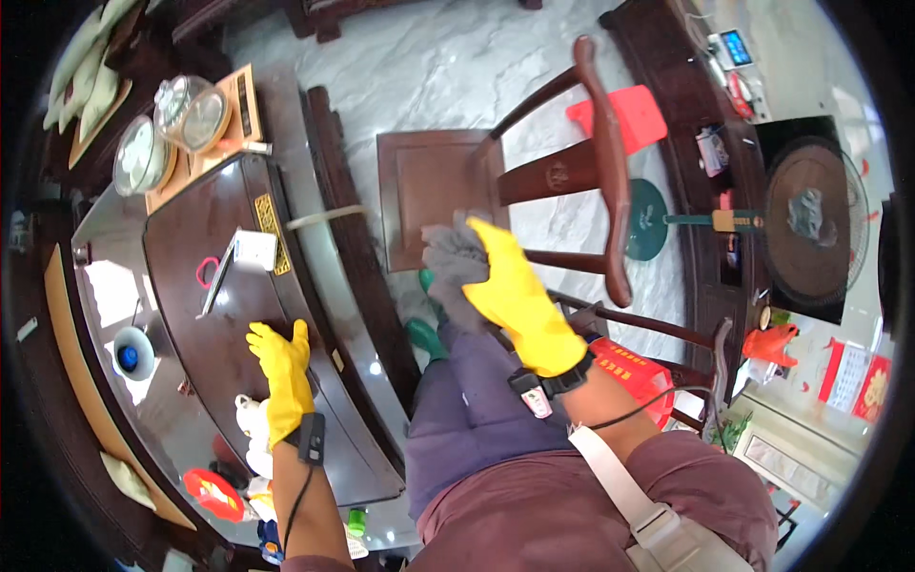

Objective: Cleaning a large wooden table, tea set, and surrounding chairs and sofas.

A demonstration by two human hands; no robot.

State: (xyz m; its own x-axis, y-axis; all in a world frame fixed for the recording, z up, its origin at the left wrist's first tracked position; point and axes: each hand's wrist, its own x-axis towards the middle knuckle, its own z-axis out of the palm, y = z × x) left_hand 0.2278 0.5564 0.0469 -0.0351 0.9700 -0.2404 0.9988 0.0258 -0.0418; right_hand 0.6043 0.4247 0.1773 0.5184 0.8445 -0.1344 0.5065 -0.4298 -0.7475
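Observation:
My right hand (pixel 522 300), in a yellow rubber glove, grips a crumpled grey cloth (pixel 457 268) above my knees, in front of a dark wooden chair (pixel 436 193). My left hand (pixel 281 372), in a matching yellow glove, is at the dark wooden table (pixel 236 286), fingers apart and holding nothing; whether it touches the top I cannot tell. Beyond its fingertips lie a small white box (pixel 255 250), a thin metallic strip (pixel 218 279) and a pink ring-shaped item (pixel 207 272). A white figurine (pixel 251 418) stands beside the left wrist.
Glass lidded pots (pixel 196 118) stand on cardboard at the table's far end. A red plastic stool (pixel 636 118) is behind the chair. To the right are a standing fan (pixel 808 218) and a red bag (pixel 636 379) on another chair. A red round container (pixel 213 495) is at lower left.

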